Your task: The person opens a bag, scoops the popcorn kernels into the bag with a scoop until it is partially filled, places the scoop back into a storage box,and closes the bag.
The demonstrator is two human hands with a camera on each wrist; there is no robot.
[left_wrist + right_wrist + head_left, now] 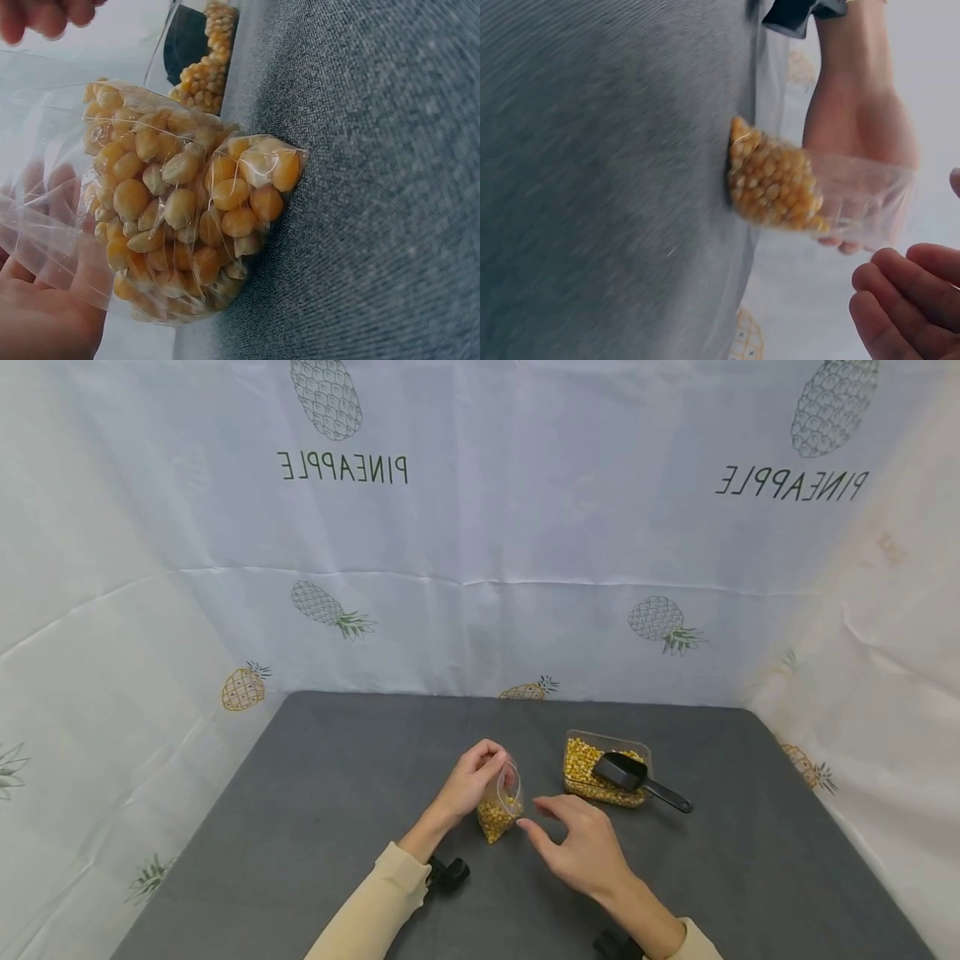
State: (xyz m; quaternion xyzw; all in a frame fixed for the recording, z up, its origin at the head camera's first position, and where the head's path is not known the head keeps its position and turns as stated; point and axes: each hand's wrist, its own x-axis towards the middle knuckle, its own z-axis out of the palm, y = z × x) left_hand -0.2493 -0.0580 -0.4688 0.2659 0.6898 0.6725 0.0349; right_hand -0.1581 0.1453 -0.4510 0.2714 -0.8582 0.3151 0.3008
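A clear plastic bag (497,818) stands partly filled with yellow corn kernels, its mouth gaping. My left hand (468,781) holds it by the upper edge. Kernels press against the clear film of the bag (172,195), and its pointed lower corner is right at the table surface. Just to the right of the bag, my right hand (581,847) is held with thumb and fingers spread apart and nothing between them. In the right wrist view, the right hand's fingers (907,307) are close to the bag's open top.
Behind my right hand a clear rectangular container (600,792) holds more corn kernels. A black scoop (622,771) lies on them, its handle sticking out over the right side. The grey table (360,768) is enclosed by white curtains (480,527) printed with pineapples.
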